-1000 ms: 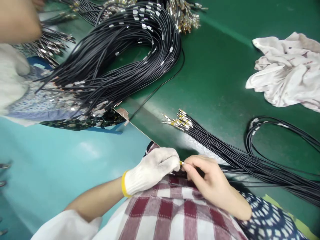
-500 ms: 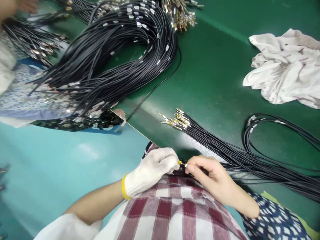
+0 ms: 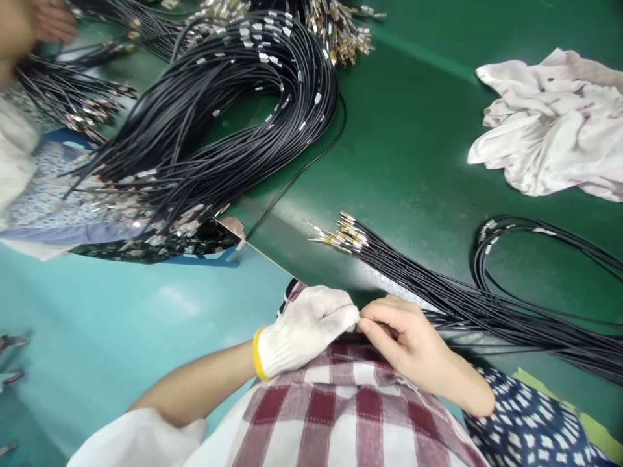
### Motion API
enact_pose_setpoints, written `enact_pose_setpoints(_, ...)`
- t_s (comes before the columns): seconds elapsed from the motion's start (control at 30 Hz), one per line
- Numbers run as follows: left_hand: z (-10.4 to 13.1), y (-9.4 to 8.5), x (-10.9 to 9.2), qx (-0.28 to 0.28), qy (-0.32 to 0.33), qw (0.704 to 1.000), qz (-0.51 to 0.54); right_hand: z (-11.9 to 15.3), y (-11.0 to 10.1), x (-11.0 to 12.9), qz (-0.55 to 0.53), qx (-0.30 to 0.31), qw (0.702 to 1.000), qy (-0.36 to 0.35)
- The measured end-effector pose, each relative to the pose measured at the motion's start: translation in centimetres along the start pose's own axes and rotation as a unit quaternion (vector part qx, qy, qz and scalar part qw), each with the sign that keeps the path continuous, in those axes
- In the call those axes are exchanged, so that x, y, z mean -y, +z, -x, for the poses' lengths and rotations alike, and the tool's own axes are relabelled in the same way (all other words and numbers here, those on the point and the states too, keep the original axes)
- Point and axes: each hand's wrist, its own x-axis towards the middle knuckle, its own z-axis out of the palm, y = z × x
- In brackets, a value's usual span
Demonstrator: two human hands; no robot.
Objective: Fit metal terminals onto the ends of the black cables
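Note:
My left hand (image 3: 311, 331), in a white knit glove with a yellow cuff, is pinched closed at the table's front edge. Bare-fingered, my right hand (image 3: 409, 340) closes thumb and forefinger against the gloved fingertips. Between them they grip the end of a black cable, now almost wholly hidden by the fingers. Just beyond, a bundle of black cables (image 3: 438, 288) runs from the right side, and its metal-and-yellow tipped ends (image 3: 348, 235) lie on the green table (image 3: 409, 162). More dark cable shows under my hands, above the checked apron (image 3: 341, 415).
A large looped bundle of black cables (image 3: 311, 84) with white tags hangs over the table's left corner. Crumpled white cloth (image 3: 559, 123) lies at right, near a smaller cable loop (image 3: 479, 253). A co-worker's hand (image 3: 56, 23) is at top left, with cable ends nearby.
My left hand has moved slightly right, its fingertips now meeting those of my right hand. The yellow-and-metal cable end that showed between them is covered. The view has shifted a little.

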Motion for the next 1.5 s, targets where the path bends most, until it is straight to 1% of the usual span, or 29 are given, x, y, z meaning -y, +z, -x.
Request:
enact_pose_setpoints(0.07,0.2,-0.3,-0.2,0.019,-0.036,0.995,0.09,-0.1,-0.2,0.2,-0.013,0.003,1.0,0.008)
enact_pose_setpoints(0.1,0.5,-0.5,-0.2,0.018,-0.047,0.99,0.13,-0.1,-0.3,0.2,-0.016,0.003,1.0,0.011)
enact_pose_setpoints(0.13,0.7,-0.6,-0.2,0.008,-0.051,0.987,0.154,-0.1,-0.4,0.3,-0.018,0.001,1.0,0.012)
enact_pose_setpoints(0.17,1.0,-0.7,-0.1,-0.009,-0.049,0.987,0.155,0.0,-0.4,0.4,-0.019,0.0,1.0,0.012)
enact_pose_setpoints(0.23,1.4,-0.9,0.1,-0.063,-0.027,0.993,0.091,0.1,-0.5,0.4,-0.019,-0.003,1.0,0.011)
enact_pose_setpoints(0.27,1.5,-1.0,0.2,-0.09,0.001,0.995,0.038,0.1,-0.5,0.4,-0.019,-0.004,1.0,0.01)
enact_pose_setpoints(0.3,1.6,-0.9,0.2,-0.108,0.04,0.993,-0.018,0.2,-0.5,0.3,-0.02,-0.005,1.0,0.011)
enact_pose_setpoints(0.37,1.5,-0.9,0.3,-0.125,0.13,0.978,-0.102,0.2,-0.4,0.2,-0.018,-0.006,1.0,0.012)
enact_pose_setpoints(0.4,1.3,-0.8,0.4,-0.126,0.164,0.97,-0.127,0.2,-0.3,0.1,-0.014,-0.008,1.0,0.01)
enact_pose_setpoints(0.43,1.2,-0.7,0.4,-0.126,0.184,0.964,-0.146,0.2,-0.2,0.0,-0.009,-0.012,1.0,0.004)
enact_pose_setpoints(0.57,0.7,-0.6,0.7,-0.116,0.206,0.949,-0.208,0.3,0.2,-0.4,0.008,-0.031,0.999,-0.03)
enact_pose_setpoints(0.63,0.7,-0.6,0.7,-0.103,0.226,0.939,-0.237,0.4,0.4,-0.5,0.007,-0.032,0.999,-0.029)
enact_pose_setpoints(0.7,0.6,-0.7,0.7,-0.089,0.237,0.932,-0.259,0.4,0.6,-0.6,0.002,-0.029,0.999,-0.013)
enact_pose_setpoints(0.77,0.6,-0.8,0.6,-0.075,0.223,0.936,-0.262,0.5,0.7,-0.7,-0.008,-0.024,1.0,0.01)
enact_pose_setpoints(0.83,0.7,-1.0,0.4,-0.065,0.182,0.953,-0.234,0.5,0.7,-0.7,-0.02,-0.017,0.999,0.031)
enact_pose_setpoints(0.93,1.0,-1.4,-0.1,-0.054,0.068,0.987,-0.138,0.4,0.3,-0.6,-0.049,-0.007,0.998,0.047)
enact_pose_setpoints(1.0,1.3,-1.6,-0.3,-0.038,-0.004,0.997,-0.074,0.4,0.1,-0.5,-0.068,-0.006,0.996,0.055)
enact_pose_setpoints(1.07,1.5,-1.7,-0.3,-0.013,-0.048,0.998,-0.025,0.4,-0.1,-0.4,-0.077,-0.005,0.995,0.062)
enact_pose_setpoints(1.17,1.6,-1.5,-0.3,0.011,-0.079,0.997,0.016,0.4,-0.1,-0.1,-0.078,0.004,0.995,0.069)
enact_pose_setpoints(1.27,1.5,-1.3,-0.5,0.015,-0.094,0.994,0.049,0.5,0.0,0.3,-0.056,0.01,0.996,0.065)
enact_pose_setpoints(1.4,1.6,-1.0,-0.7,0.009,-0.088,0.994,0.065,0.5,0.3,0.9,0.056,-0.02,0.998,-0.002)
enact_pose_setpoints(1.43,1.6,-0.9,-0.7,0.008,-0.088,0.994,0.067,0.5,0.4,1.0,0.068,-0.023,0.997,-0.012)
enact_pose_setpoints(1.47,1.6,-0.8,-0.7,0.008,-0.09,0.993,0.07,0.5,0.5,1.0,0.061,-0.022,0.998,-0.007)
enact_pose_setpoints(1.5,1.6,-0.7,-0.7,0.007,-0.096,0.993,0.074,0.5,0.6,1.0,0.034,-0.017,0.999,0.014)
